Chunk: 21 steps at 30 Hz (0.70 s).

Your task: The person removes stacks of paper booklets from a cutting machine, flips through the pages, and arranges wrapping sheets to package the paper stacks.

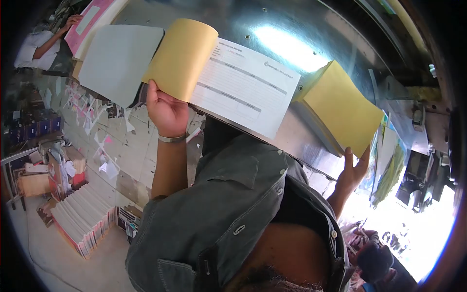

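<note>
My left hand (168, 113) is closed on the lower edge of a curled yellow sheet (182, 56), with the thumb showing on its near side. Right of the curl lies a white printed form (245, 87) with grey header bands and lines of small text. At the right, a thick stack of yellow sheets (343, 109) rests at an angle on the metal table. My right hand (352, 173) holds its near corner, thumb and fingers apart along the edge; part of the fingers is hidden.
The shiny metal table (233, 22) carries a grey-white stack (119, 61) and a pink-covered stack (87, 27) at left. Another person's hand (73, 20) touches the pink one. Paper scraps (104, 160) litter the floor by a row of bound pads (85, 216). Another person (374, 260) is lower right.
</note>
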Motion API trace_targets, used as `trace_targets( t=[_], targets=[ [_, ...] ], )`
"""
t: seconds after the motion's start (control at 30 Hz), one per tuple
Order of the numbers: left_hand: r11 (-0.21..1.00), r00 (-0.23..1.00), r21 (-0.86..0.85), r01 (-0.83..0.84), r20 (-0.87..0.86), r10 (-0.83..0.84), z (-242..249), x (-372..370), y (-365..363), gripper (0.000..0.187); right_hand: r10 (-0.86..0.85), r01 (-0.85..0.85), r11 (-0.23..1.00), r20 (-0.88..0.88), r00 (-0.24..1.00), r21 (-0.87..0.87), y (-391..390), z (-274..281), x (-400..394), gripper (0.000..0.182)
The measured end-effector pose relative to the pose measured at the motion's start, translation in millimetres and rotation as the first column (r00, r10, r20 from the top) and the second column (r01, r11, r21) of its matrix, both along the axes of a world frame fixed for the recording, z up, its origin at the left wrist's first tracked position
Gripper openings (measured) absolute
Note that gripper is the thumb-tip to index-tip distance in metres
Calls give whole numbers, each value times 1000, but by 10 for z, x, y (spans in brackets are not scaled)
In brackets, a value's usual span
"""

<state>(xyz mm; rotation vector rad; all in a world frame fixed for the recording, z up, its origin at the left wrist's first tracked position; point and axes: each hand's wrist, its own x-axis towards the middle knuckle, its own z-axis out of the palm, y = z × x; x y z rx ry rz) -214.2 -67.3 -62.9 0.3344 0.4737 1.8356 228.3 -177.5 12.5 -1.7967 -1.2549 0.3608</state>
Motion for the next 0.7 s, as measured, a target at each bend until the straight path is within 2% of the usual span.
trace_targets(
  t=[0.07, 0.13, 0.17, 0.2, 0.27, 0.3, 0.33, 0.4, 0.5, 0.7],
  targets=[
    [992, 997, -102, -71, -22, 69, 122, 65, 15, 42, 83, -74, 994, -111, 990, 78, 50, -18, -25, 71],
    [972, 988, 188, 145, -73, -133, -377, -340, 9, 40, 183, -152, 974, -187, 965, 169, 57, -83, -42, 76],
    [931, 969, 270, 246, -90, -230, -442, -389, 78, 41, 121, -112, 984, -54, 991, 140, 9, -211, -49, 85],
    [927, 958, 243, 286, -76, -276, -373, -396, 78, 43, 260, -262, 963, 36, 965, 69, 170, 73, -282, 95],
    [936, 947, 147, 320, -26, -320, -241, -338, 113, 46, 334, -334, 943, 49, 941, -7, 271, 181, -549, 110],
    [971, 972, 59, 233, -20, -233, -49, -187, 97, 48, 410, -415, 909, 100, 907, 44, 380, 143, -658, 112],
    [948, 951, 102, 303, 30, -307, -31, -189, 113, 50, 474, -481, 875, 109, 874, 52, 435, 164, -764, 110],
    [909, 922, 161, 384, -23, -385, -41, -233, 93, 50, 530, -544, 837, 156, 833, 58, 478, 200, -967, 108],
    [917, 924, 109, 383, -31, -382, -57, -297, 64, 49, 619, -639, 768, 212, 756, 38, 501, 125, -1144, 108],
    [940, 941, 51, 338, -53, -335, -71, -297, 64, 49, 626, -657, 752, 256, 737, 54, 555, 3, -1144, 108]
  ],
)
